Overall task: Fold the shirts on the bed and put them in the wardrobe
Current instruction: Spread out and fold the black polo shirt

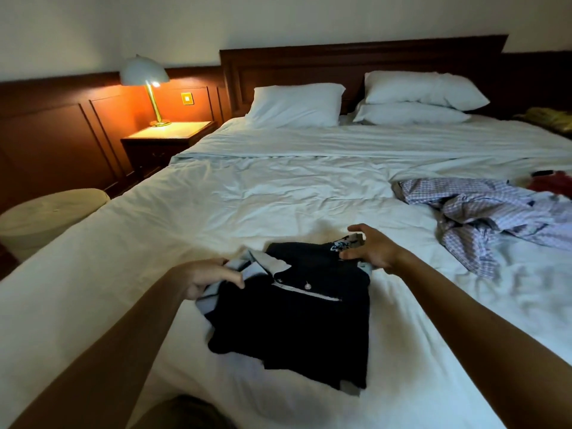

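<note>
A dark navy polo shirt [294,323] with a pale collar lies partly folded on the white bed [247,196], near its front edge. My left hand [207,278] holds the shirt's pale collar side at its left, fingers curled on the cloth. My right hand [370,247] pinches the shirt's far right corner, where a printed patch shows. A crumpled checked shirt [483,218] lies unfolded on the right part of the bed. No wardrobe is in view.
Three white pillows [295,105] lean against the dark wooden headboard. A lit lamp [145,78] stands on a nightstand [168,139] at the left. A round pale bin [46,218] sits beside the bed. Red items [554,184] lie at the right edge.
</note>
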The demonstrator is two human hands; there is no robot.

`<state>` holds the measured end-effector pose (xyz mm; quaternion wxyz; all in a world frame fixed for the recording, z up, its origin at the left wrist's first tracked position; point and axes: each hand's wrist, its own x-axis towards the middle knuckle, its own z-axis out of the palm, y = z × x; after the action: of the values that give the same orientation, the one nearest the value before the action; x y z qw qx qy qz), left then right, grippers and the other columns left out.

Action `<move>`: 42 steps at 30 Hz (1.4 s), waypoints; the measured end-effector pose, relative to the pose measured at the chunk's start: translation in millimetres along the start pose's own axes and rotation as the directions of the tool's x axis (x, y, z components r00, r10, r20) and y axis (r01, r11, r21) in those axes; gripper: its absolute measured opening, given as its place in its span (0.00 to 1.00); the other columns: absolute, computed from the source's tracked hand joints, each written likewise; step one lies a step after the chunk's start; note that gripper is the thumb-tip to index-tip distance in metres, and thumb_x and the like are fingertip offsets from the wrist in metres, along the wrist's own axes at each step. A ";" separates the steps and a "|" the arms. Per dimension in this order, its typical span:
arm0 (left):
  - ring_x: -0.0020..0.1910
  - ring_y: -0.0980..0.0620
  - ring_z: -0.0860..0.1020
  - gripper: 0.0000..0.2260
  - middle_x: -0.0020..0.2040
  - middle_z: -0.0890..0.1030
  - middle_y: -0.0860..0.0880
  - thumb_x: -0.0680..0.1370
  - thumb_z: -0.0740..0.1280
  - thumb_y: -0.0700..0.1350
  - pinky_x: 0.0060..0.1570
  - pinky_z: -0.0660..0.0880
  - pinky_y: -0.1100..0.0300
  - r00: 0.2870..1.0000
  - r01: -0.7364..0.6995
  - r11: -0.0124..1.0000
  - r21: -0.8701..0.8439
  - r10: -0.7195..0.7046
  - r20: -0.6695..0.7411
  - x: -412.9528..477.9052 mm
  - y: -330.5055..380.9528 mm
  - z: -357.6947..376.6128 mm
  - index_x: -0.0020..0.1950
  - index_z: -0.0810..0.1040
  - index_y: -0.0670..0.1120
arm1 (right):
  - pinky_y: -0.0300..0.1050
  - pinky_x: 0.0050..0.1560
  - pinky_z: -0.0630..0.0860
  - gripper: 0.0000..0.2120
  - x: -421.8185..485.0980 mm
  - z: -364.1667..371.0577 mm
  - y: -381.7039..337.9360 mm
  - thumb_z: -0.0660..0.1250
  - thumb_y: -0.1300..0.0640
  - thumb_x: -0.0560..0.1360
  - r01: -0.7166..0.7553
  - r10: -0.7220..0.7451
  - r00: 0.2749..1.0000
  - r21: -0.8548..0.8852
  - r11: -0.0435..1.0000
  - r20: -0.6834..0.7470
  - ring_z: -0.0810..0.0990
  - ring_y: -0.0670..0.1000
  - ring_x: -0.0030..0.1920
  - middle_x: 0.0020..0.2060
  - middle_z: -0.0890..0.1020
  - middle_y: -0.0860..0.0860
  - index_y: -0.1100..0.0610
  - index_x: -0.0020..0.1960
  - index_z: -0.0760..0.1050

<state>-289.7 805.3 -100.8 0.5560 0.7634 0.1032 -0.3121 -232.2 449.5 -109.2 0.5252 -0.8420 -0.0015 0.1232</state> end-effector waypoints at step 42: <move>0.52 0.47 0.82 0.21 0.51 0.84 0.48 0.75 0.71 0.61 0.55 0.78 0.52 0.896 -0.158 0.941 0.300 0.265 -0.358 30.0 8.4 149.7 0.55 0.82 0.44 | 0.43 0.33 0.65 0.19 -139.7 -56.1 79.1 0.68 0.47 0.77 -0.156 -0.045 0.880 -0.377 0.913 -0.472 0.76 0.51 0.37 0.31 0.75 0.51 0.57 0.34 0.71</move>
<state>-316.1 659.9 -139.9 0.4485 0.8839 0.0859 -0.1008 -366.0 345.9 -127.0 0.3206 -0.9361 0.1253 -0.0728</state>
